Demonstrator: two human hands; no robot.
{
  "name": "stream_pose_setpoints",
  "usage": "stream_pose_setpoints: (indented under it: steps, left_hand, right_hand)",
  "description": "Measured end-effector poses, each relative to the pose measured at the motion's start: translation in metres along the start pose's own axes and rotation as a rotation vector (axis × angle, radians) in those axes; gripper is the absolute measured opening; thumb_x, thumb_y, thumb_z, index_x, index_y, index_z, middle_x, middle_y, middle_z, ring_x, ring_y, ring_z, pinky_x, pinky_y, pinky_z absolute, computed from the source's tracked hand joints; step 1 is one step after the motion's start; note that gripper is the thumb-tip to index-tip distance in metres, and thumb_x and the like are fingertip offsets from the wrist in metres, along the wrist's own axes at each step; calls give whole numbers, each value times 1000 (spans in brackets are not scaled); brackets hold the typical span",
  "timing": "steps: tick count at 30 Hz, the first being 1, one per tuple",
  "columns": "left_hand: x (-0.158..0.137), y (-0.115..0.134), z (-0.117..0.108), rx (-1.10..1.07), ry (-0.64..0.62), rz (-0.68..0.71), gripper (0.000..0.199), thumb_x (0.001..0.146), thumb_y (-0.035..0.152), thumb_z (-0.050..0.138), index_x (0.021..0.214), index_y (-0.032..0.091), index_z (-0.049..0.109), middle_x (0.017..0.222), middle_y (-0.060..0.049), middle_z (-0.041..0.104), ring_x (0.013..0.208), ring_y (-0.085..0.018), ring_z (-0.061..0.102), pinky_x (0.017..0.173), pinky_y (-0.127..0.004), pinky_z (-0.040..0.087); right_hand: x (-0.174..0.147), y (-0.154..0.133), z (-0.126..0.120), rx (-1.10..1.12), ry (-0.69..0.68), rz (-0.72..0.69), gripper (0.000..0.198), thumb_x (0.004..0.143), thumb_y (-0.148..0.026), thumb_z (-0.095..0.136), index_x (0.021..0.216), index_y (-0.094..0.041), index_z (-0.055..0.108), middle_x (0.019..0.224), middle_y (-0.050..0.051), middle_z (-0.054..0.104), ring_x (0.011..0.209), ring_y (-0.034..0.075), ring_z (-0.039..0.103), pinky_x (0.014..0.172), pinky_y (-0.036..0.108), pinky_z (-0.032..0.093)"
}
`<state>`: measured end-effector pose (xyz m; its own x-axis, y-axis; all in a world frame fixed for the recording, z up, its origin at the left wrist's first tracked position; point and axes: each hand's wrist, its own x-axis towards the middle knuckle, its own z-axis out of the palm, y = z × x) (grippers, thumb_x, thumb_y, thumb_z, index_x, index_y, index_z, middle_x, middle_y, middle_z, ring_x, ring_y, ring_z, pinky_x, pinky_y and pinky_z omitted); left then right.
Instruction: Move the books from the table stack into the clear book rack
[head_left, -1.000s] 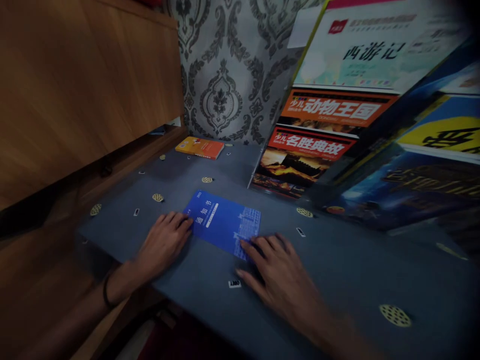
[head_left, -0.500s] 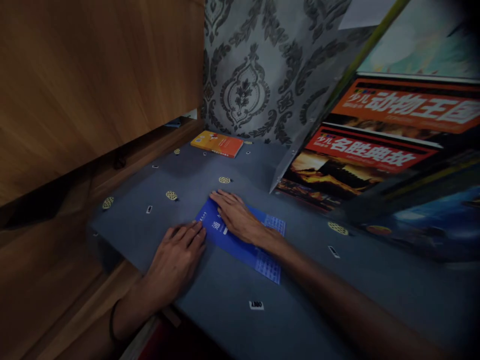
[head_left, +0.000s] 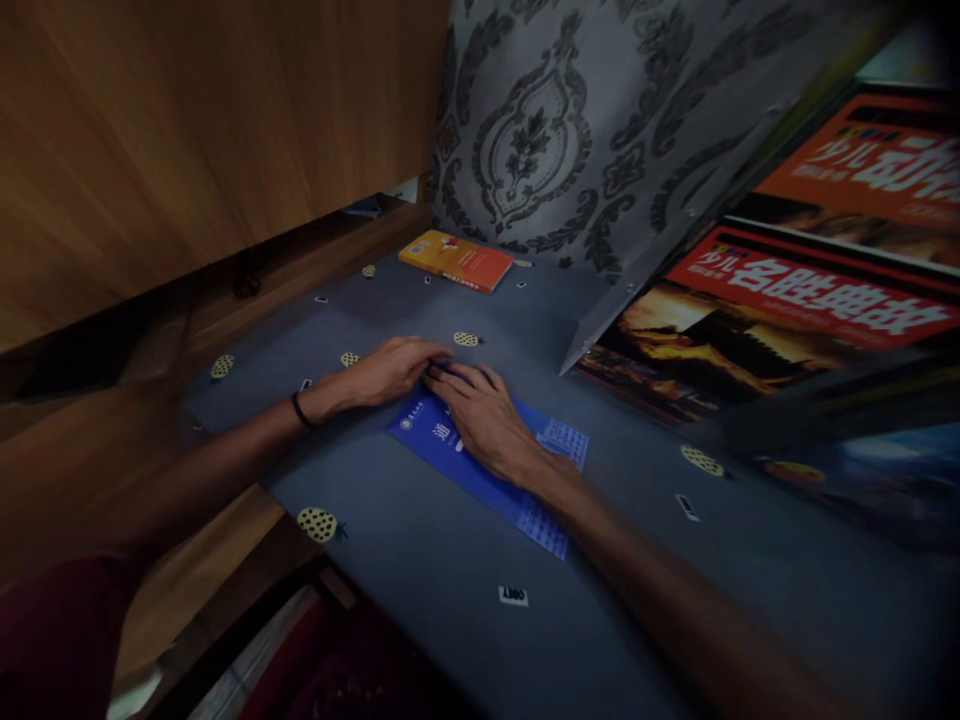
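Observation:
A blue printed paper sheet [head_left: 480, 468] with white characters lies flat on the grey tablecloth. My right hand [head_left: 487, 415] rests palm down across its upper part, fingers stretched out towards the far left edge. My left hand [head_left: 397, 368] reaches in from the left at the sheet's far corner, close against my right fingertips. Its fingers point right and bend down, and their tips are partly hidden and blurred, so I cannot tell whether they pinch the paper. A dark band circles my left wrist.
An orange and yellow book [head_left: 456, 260] lies at the back by the patterned wall [head_left: 525, 140]. Upright picture books [head_left: 697, 320] stand at the right in a clear-sided holder. A wooden panel [head_left: 210, 130] borders the left. The table's front edge runs diagonally below the sheet.
My left hand has moved up and right, from the sheet's left edge to its far corner beside my right fingers. My right hand stays on the sheet. The view has shifted slightly.

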<state>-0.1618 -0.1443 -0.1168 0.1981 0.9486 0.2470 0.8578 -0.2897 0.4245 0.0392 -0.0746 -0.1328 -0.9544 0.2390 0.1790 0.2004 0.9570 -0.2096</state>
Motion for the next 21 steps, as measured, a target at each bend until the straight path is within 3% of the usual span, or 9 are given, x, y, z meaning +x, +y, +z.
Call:
stream_pose_setpoints:
  steps: [8, 15, 18, 21]
  left_hand:
    - [-10, 0, 10, 147, 22, 13, 34, 97, 15, 45, 126, 18, 62, 105, -8, 72, 95, -19, 66, 85, -32, 52]
    - [-10, 4, 10, 97, 65, 14, 33, 102, 21, 38, 123, 18, 64, 113, -8, 73, 101, -20, 66, 91, -37, 52]
    - [-11, 7, 11, 126, 64, 43, 33, 103, 22, 38, 125, 19, 63, 116, -8, 72, 105, -21, 65, 95, -39, 50]
    - [-13, 9, 12, 192, 23, 44, 34, 104, 24, 39, 128, 19, 62, 117, -9, 71, 107, -22, 63, 96, -40, 49]
  right_hand:
    - [-8, -27, 1, 101, -80, -112, 53, 97, -9, 39, 144, -28, 54, 144, 5, 62, 142, 25, 45, 120, 59, 26]
    - [-35, -62, -2, 264, -189, -242, 50, 102, -14, 31, 151, -16, 44, 159, 10, 42, 151, 19, 31, 125, 50, 24]
    - [-39, -64, -5, 370, -147, -208, 46, 105, -20, 32, 148, -16, 47, 157, 10, 47, 149, 19, 36, 124, 49, 28]
    - [-38, -57, -3, 492, 7, -82, 42, 105, -26, 33, 140, -21, 56, 144, 8, 61, 138, 19, 51, 118, 47, 40]
